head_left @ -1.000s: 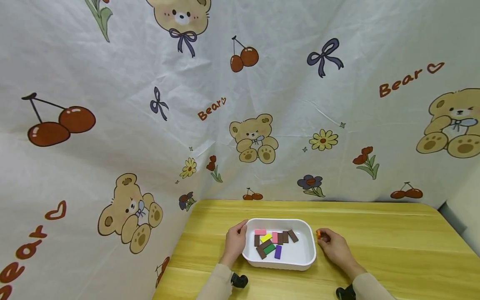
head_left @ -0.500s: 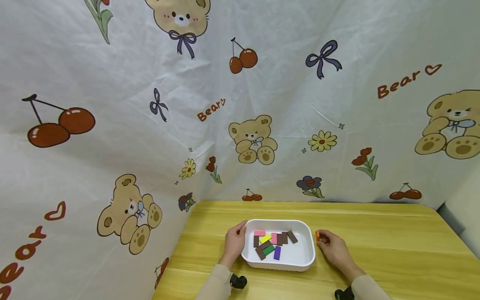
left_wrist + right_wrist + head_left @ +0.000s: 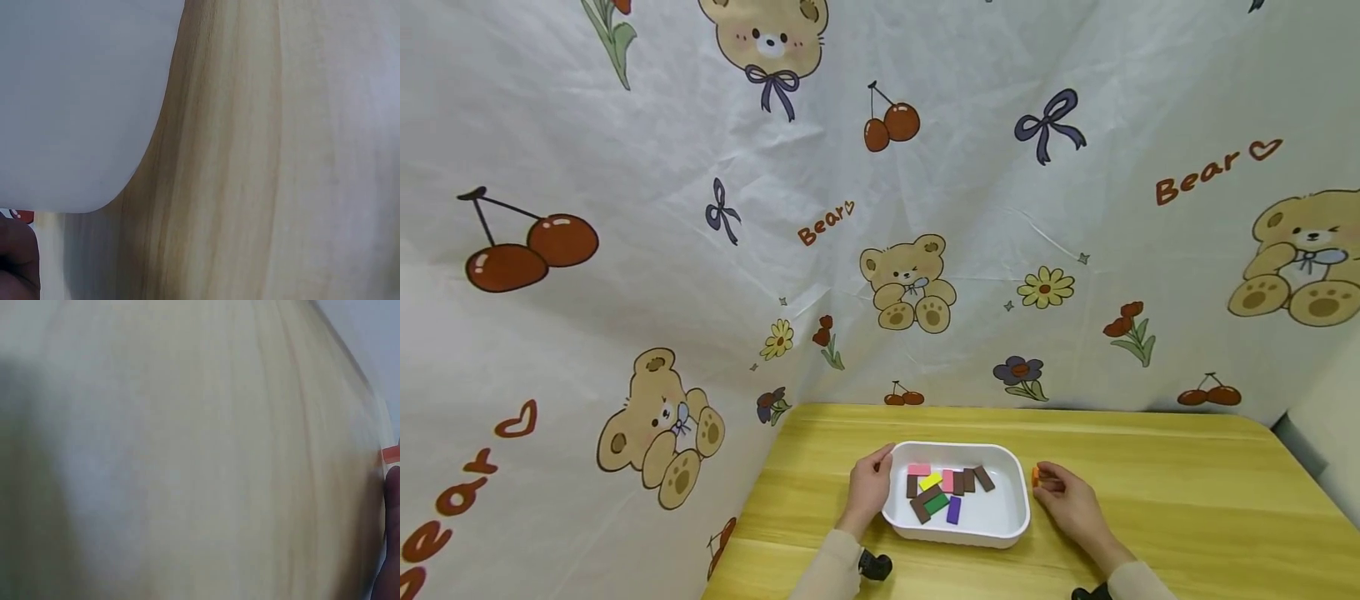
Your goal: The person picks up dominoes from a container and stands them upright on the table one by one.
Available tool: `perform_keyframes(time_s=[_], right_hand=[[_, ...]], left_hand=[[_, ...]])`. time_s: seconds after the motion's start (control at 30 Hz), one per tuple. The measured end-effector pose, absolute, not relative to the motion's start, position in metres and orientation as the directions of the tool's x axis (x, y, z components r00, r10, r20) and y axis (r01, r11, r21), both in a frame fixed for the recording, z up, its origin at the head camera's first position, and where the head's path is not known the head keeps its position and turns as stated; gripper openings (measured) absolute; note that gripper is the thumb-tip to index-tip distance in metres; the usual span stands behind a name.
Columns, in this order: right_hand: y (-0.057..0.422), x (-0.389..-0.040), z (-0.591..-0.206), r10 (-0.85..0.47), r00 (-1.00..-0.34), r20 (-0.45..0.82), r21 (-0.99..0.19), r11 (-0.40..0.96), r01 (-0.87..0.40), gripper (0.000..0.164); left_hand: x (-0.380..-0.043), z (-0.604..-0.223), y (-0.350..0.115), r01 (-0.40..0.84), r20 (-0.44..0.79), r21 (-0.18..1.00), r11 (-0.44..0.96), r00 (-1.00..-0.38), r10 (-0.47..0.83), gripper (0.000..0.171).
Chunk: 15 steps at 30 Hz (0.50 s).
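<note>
A white plastic tray (image 3: 955, 536) stands on the table, with several small blocks lying flat inside. Among them are a yellow block (image 3: 930, 481), a green block (image 3: 936, 503), a purple block (image 3: 953, 510), two pink ones and several brown ones (image 3: 984, 477). My left hand (image 3: 869, 492) holds the tray's left end at the rim. Just beyond the tray's right end, my right hand (image 3: 1070, 502) pinches an orange block (image 3: 1036, 477) upright between thumb and fingers, close to the tabletop. Only a corner of that block and a finger (image 3: 392, 494) show in the right wrist view.
The wooden table (image 3: 1187, 483) extends to both sides of the tray. Behind it and along the left hangs a white cloth (image 3: 970, 192) printed with bears, cherries and flowers. Dark wrist devices (image 3: 876, 566) sit at the cuffs.
The head view has shifted slightly. Both hands stay where they were, the left at the tray and the right with the orange block beside it.
</note>
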State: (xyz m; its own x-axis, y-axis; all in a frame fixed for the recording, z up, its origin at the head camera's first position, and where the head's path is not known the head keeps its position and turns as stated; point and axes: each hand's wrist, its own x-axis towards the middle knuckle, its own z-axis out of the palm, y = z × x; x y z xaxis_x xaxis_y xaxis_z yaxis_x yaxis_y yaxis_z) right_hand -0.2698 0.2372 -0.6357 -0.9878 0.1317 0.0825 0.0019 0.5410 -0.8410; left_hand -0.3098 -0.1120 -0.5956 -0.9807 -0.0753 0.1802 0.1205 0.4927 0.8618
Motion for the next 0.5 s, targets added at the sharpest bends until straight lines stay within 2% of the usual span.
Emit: perform_keyframes(time_s=[0.17,0.3,0.5], right_hand=[[0.236,-0.263,-0.633,0.17,-0.978,0.121,-0.851,0.525,-0.014,0.05],[0.233,-0.26,-0.626,0.236,-0.95,0.204,-0.854,0.517,-0.055,0.045],[0.227,-0.258,-0.618,0.3,-0.923,0.243,-0.87,0.488,-0.07,0.038]], left_hand=[[-0.313,-0.601,-0.114,0.101,0.15,0.871,0.481,-0.986,-0.066,0.032],[-0.323,-0.614,-0.116,0.084,0.124,0.884,0.46,-0.991,-0.056,0.032],[-0.314,-0.597,-0.112,0.096,0.135,0.895,0.436,-0.989,-0.06,0.031]])
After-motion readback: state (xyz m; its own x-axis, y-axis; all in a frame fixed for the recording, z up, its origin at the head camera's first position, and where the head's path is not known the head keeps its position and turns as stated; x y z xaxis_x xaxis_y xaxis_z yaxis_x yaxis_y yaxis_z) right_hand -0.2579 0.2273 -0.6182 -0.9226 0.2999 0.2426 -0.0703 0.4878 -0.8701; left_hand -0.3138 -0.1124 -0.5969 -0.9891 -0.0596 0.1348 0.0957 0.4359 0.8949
